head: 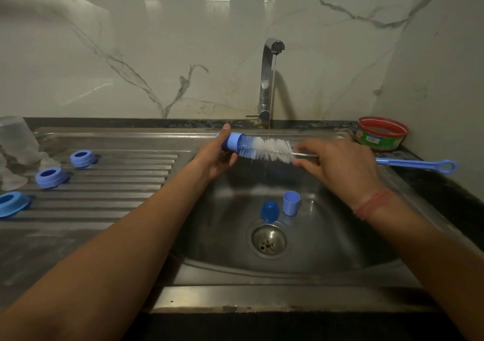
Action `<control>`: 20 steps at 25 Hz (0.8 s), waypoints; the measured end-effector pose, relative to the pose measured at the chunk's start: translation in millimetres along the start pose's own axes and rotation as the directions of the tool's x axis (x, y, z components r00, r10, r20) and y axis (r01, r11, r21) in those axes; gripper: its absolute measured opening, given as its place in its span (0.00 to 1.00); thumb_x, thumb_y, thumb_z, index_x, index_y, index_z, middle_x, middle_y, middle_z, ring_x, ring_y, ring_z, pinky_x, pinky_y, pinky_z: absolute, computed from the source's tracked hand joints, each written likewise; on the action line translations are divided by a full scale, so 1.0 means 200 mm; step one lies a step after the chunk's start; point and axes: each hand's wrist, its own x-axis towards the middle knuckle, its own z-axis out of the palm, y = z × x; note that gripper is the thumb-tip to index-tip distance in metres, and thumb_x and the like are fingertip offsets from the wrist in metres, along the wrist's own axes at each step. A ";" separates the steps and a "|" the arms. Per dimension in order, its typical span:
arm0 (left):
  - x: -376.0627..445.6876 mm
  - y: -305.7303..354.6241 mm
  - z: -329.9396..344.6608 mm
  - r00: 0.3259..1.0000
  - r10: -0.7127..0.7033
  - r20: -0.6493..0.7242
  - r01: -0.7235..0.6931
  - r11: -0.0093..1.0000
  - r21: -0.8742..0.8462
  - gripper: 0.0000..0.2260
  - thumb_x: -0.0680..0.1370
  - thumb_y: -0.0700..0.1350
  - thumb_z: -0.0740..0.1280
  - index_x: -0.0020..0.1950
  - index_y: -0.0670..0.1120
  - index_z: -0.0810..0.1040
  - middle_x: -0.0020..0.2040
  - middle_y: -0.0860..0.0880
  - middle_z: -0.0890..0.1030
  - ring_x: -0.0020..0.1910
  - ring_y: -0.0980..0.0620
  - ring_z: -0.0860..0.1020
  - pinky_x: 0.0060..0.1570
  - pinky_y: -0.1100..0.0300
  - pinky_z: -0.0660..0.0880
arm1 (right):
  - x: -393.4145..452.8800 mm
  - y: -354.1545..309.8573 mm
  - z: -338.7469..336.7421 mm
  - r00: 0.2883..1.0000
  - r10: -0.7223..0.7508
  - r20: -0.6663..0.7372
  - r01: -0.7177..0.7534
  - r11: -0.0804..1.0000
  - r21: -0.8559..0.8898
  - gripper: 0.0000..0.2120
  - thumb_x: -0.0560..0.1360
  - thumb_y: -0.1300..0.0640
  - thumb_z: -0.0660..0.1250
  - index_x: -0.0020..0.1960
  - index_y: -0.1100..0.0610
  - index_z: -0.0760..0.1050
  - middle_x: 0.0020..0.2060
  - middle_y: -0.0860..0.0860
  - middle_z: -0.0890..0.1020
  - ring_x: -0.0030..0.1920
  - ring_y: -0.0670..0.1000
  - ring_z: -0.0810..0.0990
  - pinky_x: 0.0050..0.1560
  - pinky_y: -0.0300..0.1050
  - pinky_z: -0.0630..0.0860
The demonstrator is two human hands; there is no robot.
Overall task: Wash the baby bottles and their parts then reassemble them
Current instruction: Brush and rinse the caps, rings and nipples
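Observation:
My left hand (pixel 218 157) grips a blue bottle cap (pixel 234 144) held sideways over the sink basin (pixel 327 236). My right hand (pixel 337 166) holds the wire shaft of a bottle brush (pixel 272 150), whose white bristle tip sits inside the cap's mouth. The brush's blue handle (pixel 416 163) sticks out to the right. A thin stream of water falls from the tap (pixel 269 78) onto the bristles. Two more blue caps (pixel 270 210) (pixel 291 202) stand in the basin near the drain (pixel 269 240). Three blue screw rings (pixel 83 158) (pixel 51 177) (pixel 11 203) lie on the drainboard.
Clear bottles (pixel 17 141) and clear teats (pixel 10 178) stand at the far left of the ribbed drainboard (pixel 117 183). A red and green round tub (pixel 381 133) sits on the dark counter at the back right. A marble wall rises behind the sink.

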 end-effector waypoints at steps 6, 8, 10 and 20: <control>-0.01 -0.01 0.04 0.971 0.045 0.233 -0.043 0.999 -0.014 0.10 0.83 0.43 0.61 0.63 0.46 0.75 0.57 0.41 0.77 0.54 0.44 0.79 0.45 0.52 0.83 | 0.01 0.03 0.03 0.969 0.116 0.218 -0.164 0.962 0.218 0.11 0.78 0.49 0.65 0.57 0.50 0.80 0.37 0.49 0.81 0.38 0.50 0.78 0.38 0.44 0.72; -0.02 -0.01 0.04 0.956 0.068 0.286 -0.078 0.997 0.023 0.16 0.84 0.44 0.59 0.71 0.48 0.71 0.59 0.41 0.77 0.55 0.44 0.80 0.46 0.52 0.83 | 0.03 0.03 0.03 0.936 0.158 0.316 -0.268 0.900 0.345 0.07 0.78 0.52 0.66 0.49 0.51 0.82 0.32 0.48 0.78 0.34 0.47 0.75 0.37 0.43 0.69; -0.01 0.00 0.03 0.944 0.110 0.312 -0.119 0.993 0.011 0.17 0.85 0.45 0.57 0.74 0.48 0.68 0.59 0.43 0.78 0.55 0.45 0.79 0.48 0.52 0.82 | 0.03 0.04 0.01 0.863 0.221 0.455 -0.436 0.780 0.450 0.09 0.78 0.53 0.66 0.41 0.52 0.81 0.30 0.49 0.77 0.32 0.50 0.73 0.36 0.43 0.68; -0.03 -0.04 0.07 0.995 0.042 0.093 -0.069 0.948 0.309 0.18 0.78 0.59 0.66 0.53 0.44 0.76 0.42 0.46 0.80 0.33 0.55 0.78 0.29 0.66 0.75 | 0.00 -0.02 -0.03 0.995 0.065 0.077 -0.059 0.995 -0.080 0.10 0.79 0.46 0.62 0.52 0.48 0.80 0.40 0.50 0.83 0.41 0.54 0.80 0.35 0.44 0.68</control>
